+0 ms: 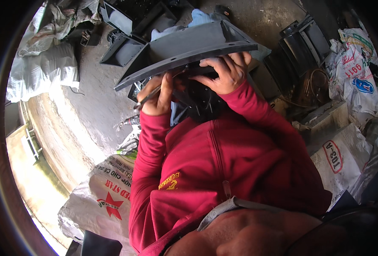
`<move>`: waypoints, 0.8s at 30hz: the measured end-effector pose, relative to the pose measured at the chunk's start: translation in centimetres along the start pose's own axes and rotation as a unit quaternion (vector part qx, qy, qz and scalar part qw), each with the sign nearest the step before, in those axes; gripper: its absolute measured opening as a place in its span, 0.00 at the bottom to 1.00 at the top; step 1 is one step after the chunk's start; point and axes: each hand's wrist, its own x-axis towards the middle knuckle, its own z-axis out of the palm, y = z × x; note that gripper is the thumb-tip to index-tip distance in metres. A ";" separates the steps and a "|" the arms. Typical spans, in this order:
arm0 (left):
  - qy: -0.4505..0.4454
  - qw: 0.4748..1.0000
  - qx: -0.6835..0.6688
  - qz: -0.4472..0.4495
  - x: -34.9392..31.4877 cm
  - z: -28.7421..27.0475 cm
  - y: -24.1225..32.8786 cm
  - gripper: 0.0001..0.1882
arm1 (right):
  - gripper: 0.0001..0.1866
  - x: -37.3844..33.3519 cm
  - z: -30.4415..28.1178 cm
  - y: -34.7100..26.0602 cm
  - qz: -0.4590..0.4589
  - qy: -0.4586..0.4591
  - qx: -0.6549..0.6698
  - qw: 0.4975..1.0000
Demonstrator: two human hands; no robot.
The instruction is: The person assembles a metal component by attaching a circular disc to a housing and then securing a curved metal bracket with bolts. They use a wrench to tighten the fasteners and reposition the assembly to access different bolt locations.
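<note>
A wide dark grey housing (pixel 189 40) with sloped sides and a flanged rim is tilted in front of my chest. My left hand (pixel 155 96) is closed round a thin metal spanner (pixel 148 99), its ring end sticking out below the fingers. The fingertips of that hand reach to the housing's near side. My right hand (pixel 227 72) grips the near rim with curled fingers, its thumb pointing in toward the middle. Just below, a black bracket-like part (pixel 204 100) sits between my wrists. Where the spanner's other end meets the work is hidden.
More grey housings (pixel 123 49) lie on the concrete floor (pixel 93 111) at the far left, and others (pixel 306 40) are stacked at the far right. A drill-like tool (pixel 132 121) lies by my left forearm. Printed white sacks (pixel 99 187) (pixel 355 72) stand on both sides.
</note>
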 end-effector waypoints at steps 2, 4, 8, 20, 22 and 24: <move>0.056 0.998 -0.003 -0.001 -0.4 -0.1 3.0 0.15 | 0.21 0.2 -0.4 -0.1 -0.001 -0.004 0.009 1.000; 0.051 0.982 0.150 0.108 0.1 0.4 2.2 0.07 | 0.20 0.6 -0.4 -0.3 -0.007 0.002 0.015 1.000; 0.030 0.929 0.284 0.234 0.8 1.6 3.0 0.04 | 0.19 0.2 -0.4 -0.4 0.003 0.003 0.018 1.000; -0.031 0.841 0.479 0.249 2.9 3.2 2.7 0.14 | 0.27 -0.4 0.2 0.1 0.029 0.004 0.033 0.999; 0.008 0.871 0.410 0.271 2.8 2.4 1.6 0.10 | 0.24 -0.2 0.1 -0.2 0.028 0.008 0.034 0.999; 0.018 0.900 0.358 0.248 2.3 2.2 0.2 0.06 | 0.22 -0.2 0.2 0.0 0.025 0.026 0.018 0.999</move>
